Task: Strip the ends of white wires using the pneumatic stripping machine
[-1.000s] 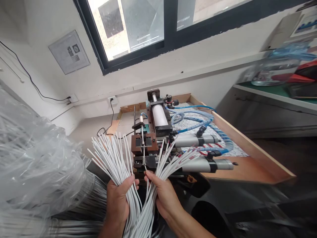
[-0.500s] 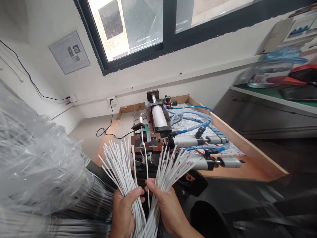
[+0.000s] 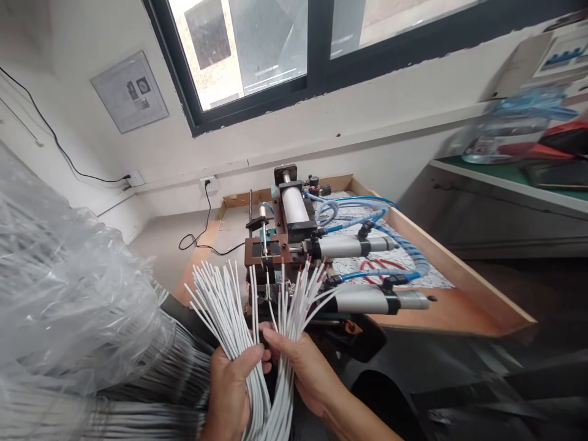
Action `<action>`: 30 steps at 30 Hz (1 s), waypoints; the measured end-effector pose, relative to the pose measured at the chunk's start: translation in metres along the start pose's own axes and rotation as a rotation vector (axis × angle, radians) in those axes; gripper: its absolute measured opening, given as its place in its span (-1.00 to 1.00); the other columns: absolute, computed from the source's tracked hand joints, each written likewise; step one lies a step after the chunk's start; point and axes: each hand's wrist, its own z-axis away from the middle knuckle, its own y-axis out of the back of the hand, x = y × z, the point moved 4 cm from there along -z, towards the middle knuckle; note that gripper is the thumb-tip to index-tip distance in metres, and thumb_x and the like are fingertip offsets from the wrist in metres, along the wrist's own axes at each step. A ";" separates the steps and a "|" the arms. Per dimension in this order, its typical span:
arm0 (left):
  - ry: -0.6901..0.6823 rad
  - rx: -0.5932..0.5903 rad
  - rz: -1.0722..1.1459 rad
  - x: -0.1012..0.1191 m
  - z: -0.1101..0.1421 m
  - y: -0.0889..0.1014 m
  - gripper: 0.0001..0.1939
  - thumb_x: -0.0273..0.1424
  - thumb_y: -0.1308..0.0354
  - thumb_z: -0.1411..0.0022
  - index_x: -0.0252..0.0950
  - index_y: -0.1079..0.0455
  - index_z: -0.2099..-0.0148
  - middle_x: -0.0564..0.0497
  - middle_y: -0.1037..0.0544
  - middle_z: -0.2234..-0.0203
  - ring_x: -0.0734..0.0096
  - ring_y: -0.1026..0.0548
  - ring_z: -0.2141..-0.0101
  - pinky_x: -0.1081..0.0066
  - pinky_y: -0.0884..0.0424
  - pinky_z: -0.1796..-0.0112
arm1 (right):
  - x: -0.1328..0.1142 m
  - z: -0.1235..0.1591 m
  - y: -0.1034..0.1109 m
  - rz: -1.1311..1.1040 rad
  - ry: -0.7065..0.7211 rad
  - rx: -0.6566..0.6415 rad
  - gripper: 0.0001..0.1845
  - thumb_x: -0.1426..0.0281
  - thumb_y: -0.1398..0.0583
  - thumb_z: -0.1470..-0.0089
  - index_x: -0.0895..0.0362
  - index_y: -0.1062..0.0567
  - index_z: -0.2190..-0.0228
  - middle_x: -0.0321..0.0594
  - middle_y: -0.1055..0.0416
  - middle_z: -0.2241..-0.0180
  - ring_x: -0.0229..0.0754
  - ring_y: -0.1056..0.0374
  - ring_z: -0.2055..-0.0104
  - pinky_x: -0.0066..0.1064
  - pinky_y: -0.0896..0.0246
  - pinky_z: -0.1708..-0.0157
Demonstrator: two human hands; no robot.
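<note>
My left hand (image 3: 232, 389) is closed round a fanned bundle of white wires (image 3: 220, 306) whose ends point up. Beside it, my right hand (image 3: 305, 370) grips a second bunch of white wires (image 3: 298, 303) with red-tipped ends. The thumbs of both hands nearly touch. Just behind the wire ends stands a small pneumatic machine (image 3: 294, 245) with a white cylinder, metal cylinders and blue air hoses.
The machine sits on a wooden tray-like board (image 3: 459, 288) on a table. A large clear plastic bag of grey-white wires (image 3: 78, 318) fills the left. A black cable (image 3: 202, 236) runs to a wall socket. A green shelf (image 3: 519, 171) with blurred items is at right.
The right-hand bunch has drawn in closer and more upright, toward the left bundle. The view shifted slightly; both hands keep their grip.
</note>
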 end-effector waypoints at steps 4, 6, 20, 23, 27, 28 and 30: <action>-0.034 -0.109 0.017 0.000 0.002 -0.004 -0.88 -0.55 -0.24 0.21 -0.39 -0.44 0.47 0.02 -0.51 0.62 0.38 -0.44 0.52 0.42 -0.36 0.45 | -0.001 0.004 0.001 0.041 0.058 0.023 -0.78 0.32 -0.29 0.29 0.20 -0.41 0.59 -0.35 -0.29 0.68 -0.33 -0.15 0.63 -0.46 -0.08 0.56; -0.049 -0.117 0.040 -0.001 0.002 -0.003 -0.92 -0.55 -0.24 0.20 -0.37 -0.41 0.52 0.06 -0.49 0.65 0.42 -0.43 0.54 0.42 -0.35 0.43 | -0.003 0.007 0.005 0.066 0.129 0.099 -0.81 0.32 -0.28 0.25 0.19 -0.41 0.60 -0.36 -0.29 0.68 -0.31 -0.17 0.60 -0.44 -0.11 0.50; 0.004 0.059 0.035 0.006 -0.004 0.003 -0.82 -0.53 -0.26 0.22 -0.38 -0.41 0.44 0.03 -0.50 0.62 0.35 -0.46 0.55 0.33 -0.42 0.49 | -0.008 -0.004 0.005 -0.034 0.059 0.143 -0.85 0.40 -0.29 0.28 0.21 -0.47 0.56 -0.30 -0.38 0.61 -0.27 -0.25 0.53 -0.43 -0.13 0.42; -0.006 0.004 0.024 0.004 -0.002 -0.001 -0.85 -0.54 -0.25 0.22 -0.40 -0.43 0.46 -0.01 -0.51 0.61 0.36 -0.45 0.54 0.37 -0.39 0.50 | -0.006 -0.004 -0.001 -0.057 -0.035 0.000 -0.77 0.39 -0.30 0.29 0.21 -0.47 0.47 -0.23 -0.42 0.49 -0.24 -0.29 0.47 -0.43 -0.15 0.45; -0.024 -0.114 0.037 0.004 0.002 -0.007 -0.83 -0.56 -0.24 0.21 -0.41 -0.46 0.42 -0.03 -0.54 0.57 0.42 -0.42 0.53 0.44 -0.35 0.47 | -0.004 0.000 -0.003 -0.025 -0.009 -0.014 -0.78 0.35 -0.32 0.33 0.21 -0.44 0.57 -0.32 -0.34 0.63 -0.32 -0.19 0.61 -0.48 -0.08 0.60; -0.023 -0.136 0.044 0.004 0.002 -0.008 -0.81 -0.57 -0.23 0.20 -0.41 -0.47 0.40 -0.04 -0.55 0.55 0.43 -0.42 0.52 0.44 -0.35 0.45 | -0.005 0.001 -0.002 -0.013 0.035 0.015 -0.79 0.35 -0.31 0.32 0.20 -0.43 0.58 -0.34 -0.33 0.66 -0.33 -0.18 0.63 -0.47 -0.09 0.59; -0.016 -0.150 0.059 0.005 0.002 -0.008 -0.80 -0.57 -0.23 0.20 -0.40 -0.47 0.39 -0.03 -0.55 0.55 0.43 -0.43 0.52 0.44 -0.35 0.41 | -0.007 0.003 0.002 0.013 0.108 0.092 -0.81 0.35 -0.31 0.30 0.19 -0.44 0.60 -0.36 -0.33 0.67 -0.33 -0.18 0.62 -0.46 -0.11 0.52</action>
